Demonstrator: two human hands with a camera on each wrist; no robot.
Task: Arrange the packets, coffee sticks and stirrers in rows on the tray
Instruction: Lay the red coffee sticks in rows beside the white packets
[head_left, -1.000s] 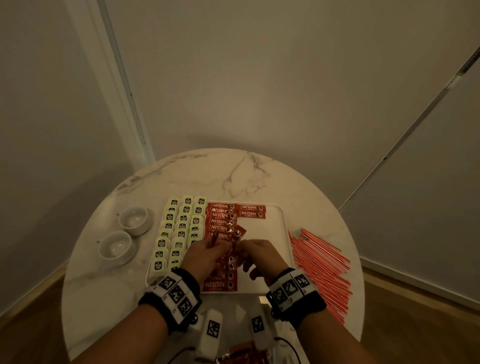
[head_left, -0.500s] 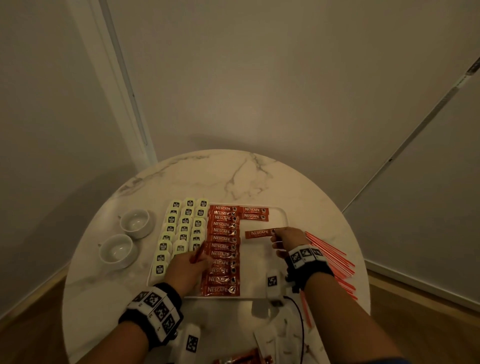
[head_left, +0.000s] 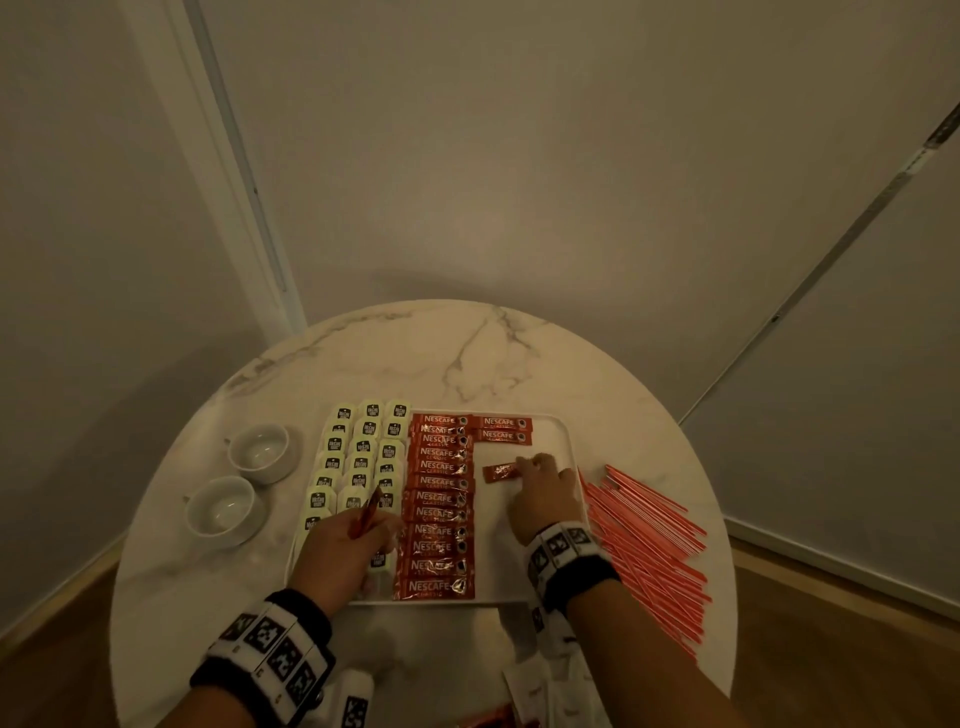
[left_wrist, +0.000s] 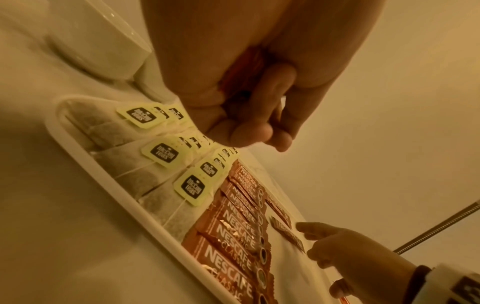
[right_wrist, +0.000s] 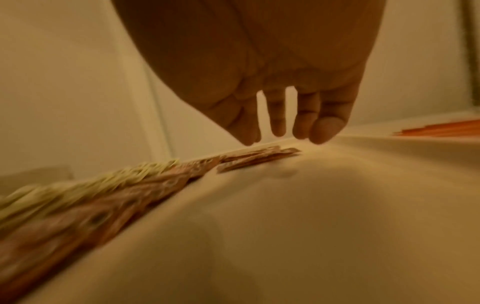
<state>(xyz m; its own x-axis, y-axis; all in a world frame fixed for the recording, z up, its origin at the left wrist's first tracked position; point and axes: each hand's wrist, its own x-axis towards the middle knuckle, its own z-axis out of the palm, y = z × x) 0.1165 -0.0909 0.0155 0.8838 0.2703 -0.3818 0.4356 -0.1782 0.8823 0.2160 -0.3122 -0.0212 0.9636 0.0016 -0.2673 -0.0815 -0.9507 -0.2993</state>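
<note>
A white tray holds three columns of tea bags on its left and a full column of red coffee sticks in the middle. Two more sticks start a second column at the top. Below them lies a loose coffee stick, slightly askew; my right hand hovers at its right end with straight fingers. My left hand hangs over the tea bags and grips a few coffee sticks. Red stirrers lie on the table, right of the tray.
Two white cups stand left of the tray on the round marble table. White packets and more red sticks lie at the near edge. The tray's right half is bare.
My right hand left the left hand, carried one coffee stick to the second column, laid it down and opened its fingers. The left hand drew back slightly, still holding sticks.
</note>
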